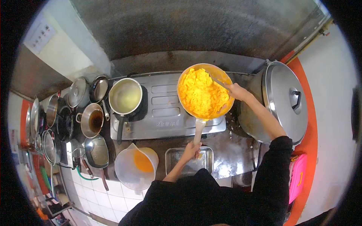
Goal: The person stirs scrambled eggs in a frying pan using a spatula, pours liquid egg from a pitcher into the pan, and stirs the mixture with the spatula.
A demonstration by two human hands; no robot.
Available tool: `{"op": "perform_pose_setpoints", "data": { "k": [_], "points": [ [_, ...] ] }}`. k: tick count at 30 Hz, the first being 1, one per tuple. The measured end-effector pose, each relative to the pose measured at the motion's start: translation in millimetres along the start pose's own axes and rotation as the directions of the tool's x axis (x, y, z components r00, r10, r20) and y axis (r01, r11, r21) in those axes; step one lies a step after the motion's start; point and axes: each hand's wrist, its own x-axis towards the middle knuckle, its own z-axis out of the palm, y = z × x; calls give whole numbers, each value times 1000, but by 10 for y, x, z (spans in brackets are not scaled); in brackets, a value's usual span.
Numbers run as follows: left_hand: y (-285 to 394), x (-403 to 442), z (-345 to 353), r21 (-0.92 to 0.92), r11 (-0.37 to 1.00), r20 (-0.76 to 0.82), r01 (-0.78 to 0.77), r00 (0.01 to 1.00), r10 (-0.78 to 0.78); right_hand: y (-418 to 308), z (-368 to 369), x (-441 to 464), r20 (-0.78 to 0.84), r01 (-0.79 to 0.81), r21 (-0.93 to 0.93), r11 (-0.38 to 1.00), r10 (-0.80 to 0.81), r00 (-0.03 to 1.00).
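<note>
A round pan (229, 77) full of yellow scrambled egg (201, 94) is over the right side of the steel stove (166, 124). Its pale handle points down toward me, and my left hand (192, 151) is wrapped round the handle's end. From the right, my right hand (237, 91) reaches over the pan's rim, closed on a grey utensil (219, 83) whose far end lies in the egg. Below my left hand is a rectangular metal tray (208, 162) on the dark counter. How the pan's underside meets the burner is hidden.
On the stove's left stands a pot (126, 96) with pale liquid. A jug (124, 165) with orange liquid sits at the front left, near several pans (90, 120). A large lidded pot (284, 101) stands right; a pink object (298, 177) is below it.
</note>
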Motion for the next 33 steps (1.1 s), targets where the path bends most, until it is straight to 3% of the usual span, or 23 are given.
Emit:
{"op": "perform_pose_setpoints", "data": {
  "k": [5,11,13,14,15,17,19,22,26,28,31,32,33],
  "points": [
    [-57,5,40,25,1000,-63,-8,998,9,-235,-102,-87,218,-85,-203,975,130,967],
    [-56,-3,42,-26,1000,-69,-6,998,4,-839,-636,-316,284,-28,-376,926,144,948],
    [-37,-20,51,-6,1000,-76,-28,997,27,-725,-828,-341,255,-1,-348,938,96,962],
    [-19,-29,46,-7,1000,-71,-31,997,30,-579,-847,-323,261,-96,-290,952,176,949],
    [-8,-38,49,-9,999,-68,-33,997,32,-290,-789,-325,152,15,-186,982,14,988],
    [15,-49,50,22,999,-72,-28,997,30,-720,-1420,-127,368,-389,-81,918,390,844],
    [10,-39,55,18,1000,-72,-7,997,8,-404,-1414,-9,484,-542,-103,834,518,705],
    [10,-20,43,0,999,-77,33,996,-33,46,-1176,215,690,-621,-154,769,533,489],
    [163,-99,61,16,1000,-56,17,998,-16,142,-858,490,756,-721,-12,693,478,447],
    [142,-74,34,-62,998,-2,25,1000,-26,191,-901,598,735,-733,48,679,473,486],
    [212,-90,19,58,998,2,15,1000,-15,187,-812,714,765,-772,223,595,384,517],
    [226,-75,28,20,1000,1,15,1000,-15,167,-762,772,778,-781,292,551,338,529],
    [219,-75,32,-18,1000,-1,20,1000,-20,93,-740,825,754,-737,283,614,333,567]
  ]
}}
